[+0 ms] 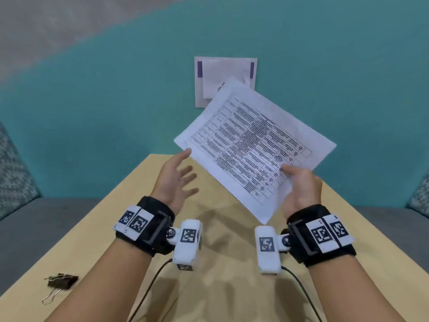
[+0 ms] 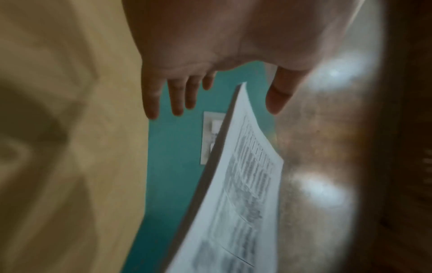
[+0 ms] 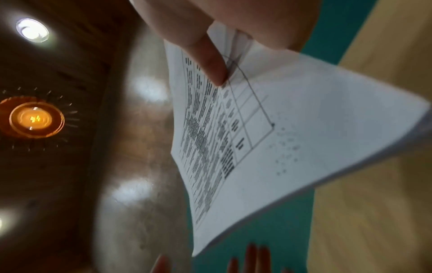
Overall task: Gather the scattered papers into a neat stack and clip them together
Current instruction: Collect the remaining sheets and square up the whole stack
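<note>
A stack of white printed papers with a table on the top sheet is held up in the air above the wooden table, tilted. My right hand pinches its near right corner, thumb on top, the sheets fanning away from it. My left hand hovers with fingers spread just left of the stack's left corner, palm toward it; in the left wrist view the papers pass between thumb and fingers without clear contact. A black binder clip lies on the table at the near left.
A loose wire handle lies beside the clip. Beyond the table's far edge, a white sheet with purple strips lies on the teal floor. Grey cushioned seating flanks the table on both sides.
</note>
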Available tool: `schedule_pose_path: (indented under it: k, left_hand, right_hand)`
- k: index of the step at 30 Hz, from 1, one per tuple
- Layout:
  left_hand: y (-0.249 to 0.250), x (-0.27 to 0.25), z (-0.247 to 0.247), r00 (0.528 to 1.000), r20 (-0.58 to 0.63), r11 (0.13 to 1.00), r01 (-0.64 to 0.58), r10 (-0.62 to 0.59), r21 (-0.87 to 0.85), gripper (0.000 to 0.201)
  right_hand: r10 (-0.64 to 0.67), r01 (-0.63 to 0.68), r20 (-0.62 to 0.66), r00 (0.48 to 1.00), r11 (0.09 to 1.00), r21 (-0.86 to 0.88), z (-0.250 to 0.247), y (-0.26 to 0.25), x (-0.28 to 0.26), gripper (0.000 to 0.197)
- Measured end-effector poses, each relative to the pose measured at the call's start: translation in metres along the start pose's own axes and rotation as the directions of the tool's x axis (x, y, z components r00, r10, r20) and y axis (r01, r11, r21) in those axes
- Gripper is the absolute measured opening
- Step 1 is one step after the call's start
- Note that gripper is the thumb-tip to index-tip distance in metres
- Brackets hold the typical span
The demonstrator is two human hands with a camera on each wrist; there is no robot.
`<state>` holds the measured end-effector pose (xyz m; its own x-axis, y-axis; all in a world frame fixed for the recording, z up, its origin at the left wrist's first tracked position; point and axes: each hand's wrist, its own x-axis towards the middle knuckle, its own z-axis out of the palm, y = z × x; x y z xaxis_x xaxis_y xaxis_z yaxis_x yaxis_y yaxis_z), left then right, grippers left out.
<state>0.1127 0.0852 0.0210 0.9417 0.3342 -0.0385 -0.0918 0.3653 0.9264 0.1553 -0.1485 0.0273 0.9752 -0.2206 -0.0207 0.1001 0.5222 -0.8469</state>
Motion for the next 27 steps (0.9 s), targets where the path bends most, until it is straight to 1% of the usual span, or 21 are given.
schedule_pose_path:
  k: [1, 2, 3, 4, 6, 9, 12, 14, 15, 16, 18, 19, 20, 22, 24, 25, 27]
  left_hand:
    - [0.0, -0.003, 0.004, 0.996, 0.085, 0.996, 0.048, -0.041, -0.077, 0.046]
    - [-0.001, -0.007, 0.008, 0.987, 0.151, 0.989, 0.07, -0.05, -0.131, 0.045]
    - [-0.002, -0.009, 0.012, 0.985, 0.172, 0.986, 0.057, -0.03, -0.155, 0.04]
    - [-0.003, -0.01, 0.016, 0.987, 0.159, 0.986, 0.021, 0.006, -0.168, 0.033]
    - [-0.004, -0.012, 0.022, 0.994, 0.072, 0.985, -0.068, 0.08, -0.158, 0.027]
    - [-0.003, -0.012, 0.025, 0.986, -0.026, 0.978, -0.168, 0.166, -0.123, 0.034]
    - [-0.002, -0.01, 0.022, 0.975, -0.087, 0.969, -0.215, 0.205, -0.124, 0.036]
    - [0.001, -0.008, 0.019, 0.961, -0.146, 0.96, -0.254, 0.236, -0.119, 0.036]
    - [0.003, -0.007, 0.017, 0.951, -0.169, 0.954, -0.279, 0.259, -0.109, 0.039]
    - [0.005, -0.006, 0.014, 0.939, -0.186, 0.946, -0.31, 0.289, -0.093, 0.042]
    - [0.01, -0.002, 0.007, 0.904, -0.197, 0.921, -0.39, 0.38, -0.009, 0.045]
    - [0.012, -0.001, 0.004, 0.882, -0.185, 0.901, -0.431, 0.432, 0.048, 0.044]
    - [0.015, 0.0, 0.001, 0.862, -0.161, 0.877, -0.469, 0.48, 0.102, 0.044]
    - [0.019, 0.001, -0.004, 0.837, -0.082, 0.834, -0.522, 0.542, 0.181, 0.046]
    - [0.02, 0.002, -0.006, 0.834, 0.005, 0.807, -0.536, 0.552, 0.247, 0.045]
    - [0.019, 0.002, -0.007, 0.838, 0.042, 0.8, -0.533, 0.544, 0.277, 0.044]
    - [0.016, 0.001, -0.005, 0.855, 0.101, 0.799, -0.513, 0.509, 0.313, 0.043]
  right_hand:
    - [0.038, -0.038, -0.011, 0.999, 0.999, 0.017, 0.003, 0.004, -0.002, 0.034]
    - [0.073, -0.072, -0.016, 0.997, 0.997, 0.032, 0.005, 0.009, -0.003, 0.036]
    - [0.104, -0.103, -0.016, 0.994, 0.994, 0.048, 0.008, 0.014, -0.005, 0.037]
    - [0.127, -0.126, -0.012, 0.992, 0.99, 0.065, 0.011, 0.018, -0.008, 0.037]
    - [0.16, -0.159, 0.005, 0.987, 0.983, 0.09, 0.017, 0.026, -0.014, 0.034]
    - [0.199, -0.201, 0.037, 0.979, 0.975, 0.098, 0.025, 0.035, -0.023, 0.034]
    - [0.222, -0.229, 0.081, 0.972, 0.968, 0.103, 0.03, 0.044, -0.026, 0.035]
    - [0.212, -0.228, 0.137, 0.968, 0.967, 0.112, 0.031, 0.046, -0.027, 0.035]
    - [0.202, -0.22, 0.158, 0.966, 0.97, 0.106, 0.031, 0.044, -0.028, 0.036]
    - [0.184, -0.198, 0.149, 0.972, 0.976, 0.092, 0.03, 0.042, -0.029, 0.041]
    - [0.106, -0.109, 0.054, 0.993, 0.992, 0.061, 0.027, 0.039, -0.026, 0.06]
    - [0.06, -0.06, 0.004, 0.998, 0.998, 0.028, 0.025, 0.035, -0.025, 0.072]
    - [0.009, -0.01, -0.019, 1.0, 1.0, -0.029, 0.022, 0.032, -0.022, 0.081]
    - [-0.085, 0.088, 0.026, 0.996, 0.984, -0.156, 0.017, 0.023, -0.018, 0.087]
    - [-0.125, 0.151, 0.114, 0.986, 0.954, -0.26, 0.013, 0.013, -0.014, 0.085]
    - [-0.125, 0.169, 0.164, 0.979, 0.94, -0.296, 0.01, 0.008, -0.012, 0.083]
    - [-0.082, 0.168, 0.254, 0.964, 0.926, -0.339, 0.004, 0.002, -0.007, 0.077]
